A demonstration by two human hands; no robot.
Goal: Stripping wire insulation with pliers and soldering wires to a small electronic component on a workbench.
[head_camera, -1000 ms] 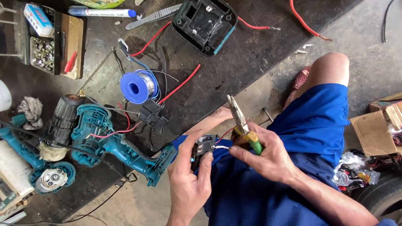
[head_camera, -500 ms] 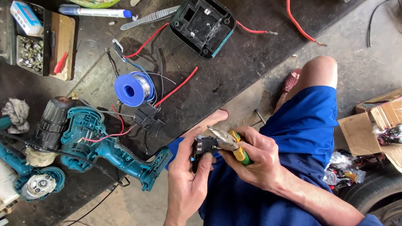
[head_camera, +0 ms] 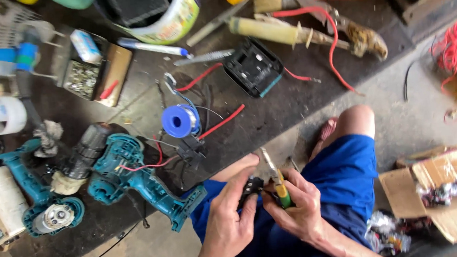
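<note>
- The left hand point(head_camera: 228, 225) was closed around a small black part point(head_camera: 251, 187), which sat above the person's lap, just in front of the blue shorts point(head_camera: 346, 179).
- The right hand point(head_camera: 300, 208) had its grip clamped on pliers point(head_camera: 277, 183) with green and yellow handles; the metal tip pointed away from the body and lay just beside the black part.
- To do this step well, I judged that the left hand should keep the part steady and turned to the light, while the pliers should bite only the small piece that is meant, with soft pressure, because thin wires break easily.
- The part was small and partly hidden by the fingers, so I could not tell what exactly the pliers touched.
- The surface was a dark, dirty board on the floor point(head_camera: 290, 104), very crowded: an opened teal drill point(head_camera: 137, 175) with red wires, a blue spool point(head_camera: 180, 120), a black battery holder point(head_camera: 254, 67) and a small box of screws point(head_camera: 82, 79).
- Beyond it there was a grey concrete floor point(head_camera: 410, 114), with a torn cardboard box point(head_camera: 435, 185) on the right and a bundle of red wire point(head_camera: 453, 43) near the corner.
</note>
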